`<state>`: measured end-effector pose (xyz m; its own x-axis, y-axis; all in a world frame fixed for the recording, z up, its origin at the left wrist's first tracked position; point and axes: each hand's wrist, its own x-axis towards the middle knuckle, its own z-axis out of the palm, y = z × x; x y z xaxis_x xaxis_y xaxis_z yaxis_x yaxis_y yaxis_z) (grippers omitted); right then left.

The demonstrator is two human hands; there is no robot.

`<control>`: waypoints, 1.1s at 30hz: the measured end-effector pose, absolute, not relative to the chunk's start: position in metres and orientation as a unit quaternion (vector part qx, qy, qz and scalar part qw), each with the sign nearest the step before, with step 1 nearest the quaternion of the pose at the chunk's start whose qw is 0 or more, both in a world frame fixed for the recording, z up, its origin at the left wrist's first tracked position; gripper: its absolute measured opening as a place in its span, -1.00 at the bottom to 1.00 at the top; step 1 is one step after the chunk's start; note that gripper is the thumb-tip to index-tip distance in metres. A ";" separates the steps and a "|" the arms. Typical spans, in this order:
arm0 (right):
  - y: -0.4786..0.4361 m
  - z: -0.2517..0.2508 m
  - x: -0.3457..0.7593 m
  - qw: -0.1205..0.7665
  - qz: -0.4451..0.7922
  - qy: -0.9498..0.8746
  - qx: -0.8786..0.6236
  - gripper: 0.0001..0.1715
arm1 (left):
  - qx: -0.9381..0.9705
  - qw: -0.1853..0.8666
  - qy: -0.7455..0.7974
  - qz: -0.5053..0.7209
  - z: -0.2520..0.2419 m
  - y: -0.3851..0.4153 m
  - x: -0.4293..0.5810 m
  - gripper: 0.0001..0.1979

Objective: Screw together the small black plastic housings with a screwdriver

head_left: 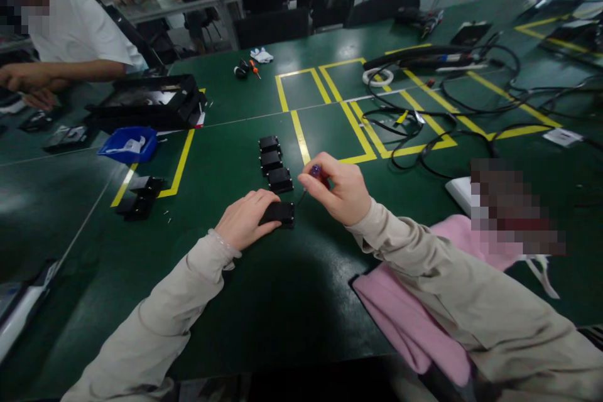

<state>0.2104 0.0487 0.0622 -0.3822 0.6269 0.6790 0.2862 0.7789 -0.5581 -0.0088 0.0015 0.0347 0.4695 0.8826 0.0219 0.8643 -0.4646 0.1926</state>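
My left hand (245, 218) lies over a small black box (281, 213) on the green table (264, 289), fingers curled round its near end, holding it down. My right hand (340, 190) is closed on a thin screwdriver with a purple handle (315, 171); its tip points down toward the box's right side. Three more black boxes (274, 163) sit in a row just beyond, leading away from my hands.
A blue tray (128, 144) and a black case (148, 100) stand at the far left, with black parts (140, 196) nearer. Tangled black cables (438, 119) cover the right side. Pink cloth (405, 314) lies under my right forearm. Another person (70, 38) sits at the far left.
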 end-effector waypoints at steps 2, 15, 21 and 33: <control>0.047 0.058 0.208 0.461 0.168 -0.825 -0.281 -0.75 | 0.842 0.066 0.529 0.081 0.027 -0.002 -0.007 -0.66; 0.045 0.051 0.204 0.406 0.159 -0.852 -0.291 -0.68 | 0.830 0.044 0.542 0.121 0.017 -0.008 -0.003 -0.66; 0.045 0.050 0.203 0.397 0.160 -0.856 -0.289 -0.69 | 0.830 0.036 0.542 0.125 0.015 -0.008 -0.002 -0.65; 0.044 0.050 0.202 0.366 0.141 -0.867 -0.306 -0.64 | 0.833 0.014 0.534 0.145 0.014 -0.008 -0.002 -0.61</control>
<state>0.2024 0.0442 0.0505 -0.5437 0.6350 0.5487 0.4280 0.7722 -0.4695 -0.0015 -0.0077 0.0138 0.3886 0.8932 0.2261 0.8852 -0.4301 0.1773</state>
